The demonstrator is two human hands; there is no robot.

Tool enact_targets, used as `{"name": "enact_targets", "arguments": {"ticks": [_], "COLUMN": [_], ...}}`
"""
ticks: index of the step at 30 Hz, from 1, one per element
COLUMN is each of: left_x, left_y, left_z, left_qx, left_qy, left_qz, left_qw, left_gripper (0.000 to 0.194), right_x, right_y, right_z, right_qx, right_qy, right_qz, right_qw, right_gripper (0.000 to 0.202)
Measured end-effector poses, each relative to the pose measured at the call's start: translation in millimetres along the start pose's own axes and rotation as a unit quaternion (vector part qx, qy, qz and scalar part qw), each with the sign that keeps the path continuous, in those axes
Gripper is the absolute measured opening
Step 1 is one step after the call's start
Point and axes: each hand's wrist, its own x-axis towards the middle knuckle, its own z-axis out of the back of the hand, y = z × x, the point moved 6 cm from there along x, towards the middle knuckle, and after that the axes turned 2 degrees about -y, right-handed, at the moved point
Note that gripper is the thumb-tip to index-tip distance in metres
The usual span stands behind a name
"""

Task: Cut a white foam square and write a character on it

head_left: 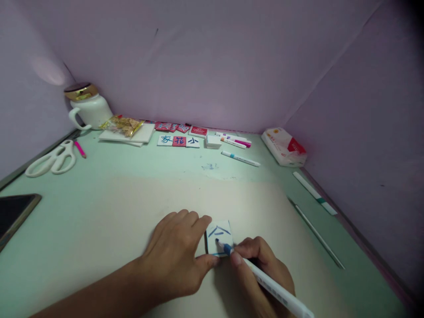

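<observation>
A small square white card (223, 245) lies on the table in front of me, with several dark blue strokes in its upper half. At its left side, my left hand (180, 251) steadies it: the forefinger presses the top left corner and the thumb the lower edge. My right hand (261, 269) is closed around a white marker (278, 289) with a blue collar. The marker slants down to the left, and its tip meets the card just below the strokes. My right fingertips are close to the card's lower right corner.
At the back are lettered cards (179, 141), a stack of blank cards (213, 141), several markers (240, 158) and a tissue pack (285, 147). White scissors (53, 159), a phone (16, 216) and a lidded mug (91, 110) are left; a thin metal tool (318, 234) lies right.
</observation>
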Motion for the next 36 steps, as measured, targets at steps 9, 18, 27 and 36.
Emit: {"name": "enact_targets", "arguments": {"ticks": [9, 18, 27, 36], "left_x": [0.0, 0.8, -0.4, -0.3], "left_y": [-0.6, 0.1, 0.3, 0.1], "left_z": [0.7, -1.0, -0.6, -1.8], "left_qx": [-0.01, -0.009, -0.01, -0.01], "left_qy": [0.009, 0.004, 0.0, -0.003], "left_qz": [0.005, 0.001, -0.001, 0.001], "left_qw": [1.0, 1.0, 1.0, 1.0], "left_gripper": [0.04, 0.039, 0.04, 0.041], "right_x": [-0.8, 0.1, 0.9, 2.2], "right_y": [0.9, 0.4, 1.0, 2.7], "right_z": [-0.5, 0.0, -0.3, -0.3], "right_qx": [0.002, -0.008, -0.016, -0.02], "right_qy": [-0.003, -0.003, 0.004, 0.003], "right_qz": [0.005, 0.004, 0.014, 0.025], "right_qw": [1.0, 1.0, 1.0, 0.999], "right_gripper": [0.022, 0.02, 0.02, 0.021]}}
